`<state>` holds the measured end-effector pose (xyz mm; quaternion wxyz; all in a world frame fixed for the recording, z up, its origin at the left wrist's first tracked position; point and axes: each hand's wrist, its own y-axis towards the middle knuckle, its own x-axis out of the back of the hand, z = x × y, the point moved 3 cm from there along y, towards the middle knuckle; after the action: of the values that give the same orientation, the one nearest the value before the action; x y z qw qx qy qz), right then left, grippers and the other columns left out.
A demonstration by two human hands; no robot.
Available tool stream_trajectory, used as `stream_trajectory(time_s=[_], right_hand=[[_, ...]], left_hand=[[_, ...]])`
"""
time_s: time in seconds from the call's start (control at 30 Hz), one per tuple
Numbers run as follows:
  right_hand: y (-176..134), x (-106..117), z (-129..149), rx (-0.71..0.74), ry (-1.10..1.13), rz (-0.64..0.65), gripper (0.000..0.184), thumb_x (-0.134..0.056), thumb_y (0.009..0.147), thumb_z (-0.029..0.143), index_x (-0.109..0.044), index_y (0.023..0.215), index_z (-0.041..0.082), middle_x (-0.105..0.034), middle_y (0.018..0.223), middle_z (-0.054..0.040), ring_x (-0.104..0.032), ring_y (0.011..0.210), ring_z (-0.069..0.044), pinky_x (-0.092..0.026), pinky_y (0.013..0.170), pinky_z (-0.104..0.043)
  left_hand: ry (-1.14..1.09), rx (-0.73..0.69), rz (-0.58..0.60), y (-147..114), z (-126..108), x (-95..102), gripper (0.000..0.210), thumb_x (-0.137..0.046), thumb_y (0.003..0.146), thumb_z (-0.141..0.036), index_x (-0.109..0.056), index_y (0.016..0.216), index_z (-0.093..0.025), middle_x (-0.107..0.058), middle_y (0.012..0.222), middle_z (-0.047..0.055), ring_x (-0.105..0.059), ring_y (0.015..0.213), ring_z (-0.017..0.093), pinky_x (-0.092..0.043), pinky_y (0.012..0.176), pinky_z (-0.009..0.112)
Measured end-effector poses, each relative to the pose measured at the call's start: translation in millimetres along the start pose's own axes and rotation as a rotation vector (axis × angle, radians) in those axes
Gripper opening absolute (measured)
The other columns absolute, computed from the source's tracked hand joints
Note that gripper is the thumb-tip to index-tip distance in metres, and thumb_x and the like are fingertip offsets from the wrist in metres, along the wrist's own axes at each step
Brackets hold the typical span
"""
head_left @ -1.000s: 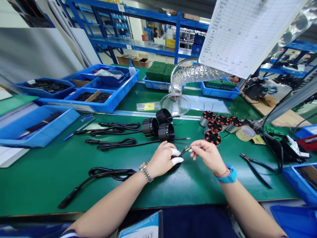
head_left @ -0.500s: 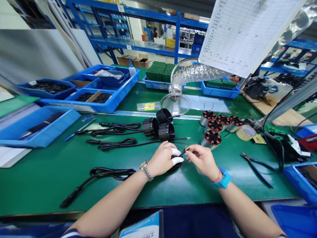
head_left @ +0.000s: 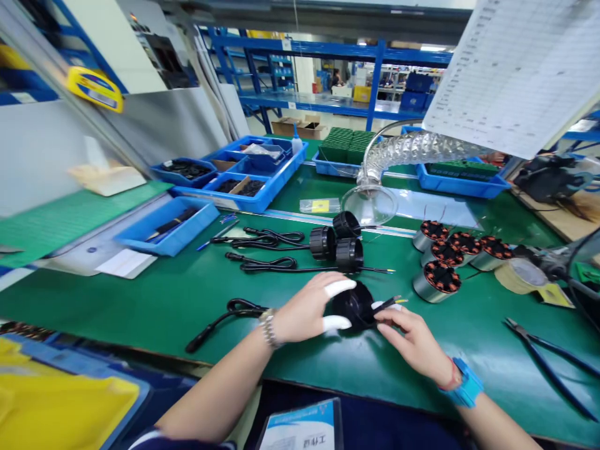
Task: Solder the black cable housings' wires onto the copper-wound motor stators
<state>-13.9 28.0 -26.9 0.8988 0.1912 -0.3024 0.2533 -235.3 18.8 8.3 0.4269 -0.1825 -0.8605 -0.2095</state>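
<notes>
My left hand (head_left: 312, 307) grips a round black plastic cap (head_left: 350, 307) by its side, with white finger covers on the thumb and forefinger. The cap's hollow opening shows between them. At the cap's right edge, my right hand (head_left: 415, 340) is closed on a black cable (head_left: 385, 305) whose end shows thin coloured wires. The exact finger contact is partly hidden. To the left, a coiled black cable with a plug (head_left: 201, 337) runs under my left wrist. Beyond my hands stand several similar black caps (head_left: 349, 253) with cables attached.
Several metal rings with copper windings (head_left: 437, 281) stand right of the caps. Pliers (head_left: 539, 350) lie at the right. A clear fume hood (head_left: 369, 203) hangs over the back of the table. Blue trays (head_left: 187, 240) and a divided blue bin (head_left: 276, 194) are at the left.
My view has swung left. Both hands have spread slightly apart, and the cap, mostly covered by my left hand before, now shows its opening. The wired cable end stays at my right fingers.
</notes>
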Motion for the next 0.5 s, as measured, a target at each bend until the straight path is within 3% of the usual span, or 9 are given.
stream_trajectory(time_s=[0.13, 0.23, 0.33, 0.43, 0.5], right_hand=[[-5, -8, -5, 0.082, -0.072, 0.0, 0.024, -0.055, 0.082, 0.029, -0.062, 0.103, 0.02, -0.065, 0.097, -0.0085, -0.06, 0.088, -0.018, -0.049, 0.08, -0.032], [6, -15, -2, 0.111, -0.1, -0.017, 0.02, -0.054, 0.083, 0.029, -0.064, 0.097, 0.02, -0.066, 0.091, -0.008, -0.061, 0.083, -0.018, -0.05, 0.076, -0.032], [31, -33, 6, 0.187, -0.108, 0.032, 0.017, -0.051, 0.085, 0.03, -0.065, 0.09, 0.02, -0.066, 0.083, -0.0065, -0.06, 0.076, -0.017, -0.049, 0.072, -0.031], [62, -57, 15, 0.256, -0.13, 0.045, 0.019, -0.049, 0.086, 0.027, -0.065, 0.086, 0.018, -0.066, 0.081, -0.0081, -0.059, 0.077, -0.019, -0.048, 0.075, -0.033], [80, -71, 20, 0.241, -0.16, 0.022, 0.02, -0.048, 0.086, 0.025, -0.065, 0.087, 0.015, -0.065, 0.084, -0.0106, -0.059, 0.081, -0.02, -0.048, 0.076, -0.033]], left_hand=[[0.195, 0.33, 0.086, -90, 51, 27.8, 0.055, -0.059, 0.076, -0.038, -0.044, 0.128, -0.027, -0.05, 0.127, 0.007, -0.046, 0.114, 0.026, -0.034, 0.097, 0.04], [0.383, 0.569, 0.068, -139, 80, 38.3, 0.032, -0.047, 0.083, -0.028, -0.056, 0.114, -0.026, -0.063, 0.107, 0.006, -0.055, 0.099, 0.024, -0.038, 0.089, 0.039], [0.64, 0.692, -0.037, -153, 93, 49.8, 0.03, -0.041, 0.084, -0.024, -0.059, 0.108, -0.025, -0.063, 0.101, 0.006, -0.054, 0.095, 0.025, -0.038, 0.085, 0.039], [0.868, 0.817, -0.186, -145, 101, 67.6, 0.031, -0.037, 0.084, -0.021, -0.057, 0.108, -0.023, -0.06, 0.106, 0.006, -0.05, 0.103, 0.026, -0.036, 0.089, 0.041], [0.878, 0.861, -0.225, -133, 103, 75.5, 0.029, -0.035, 0.084, -0.018, -0.057, 0.103, -0.021, -0.06, 0.105, 0.005, -0.048, 0.107, 0.025, -0.036, 0.09, 0.044]])
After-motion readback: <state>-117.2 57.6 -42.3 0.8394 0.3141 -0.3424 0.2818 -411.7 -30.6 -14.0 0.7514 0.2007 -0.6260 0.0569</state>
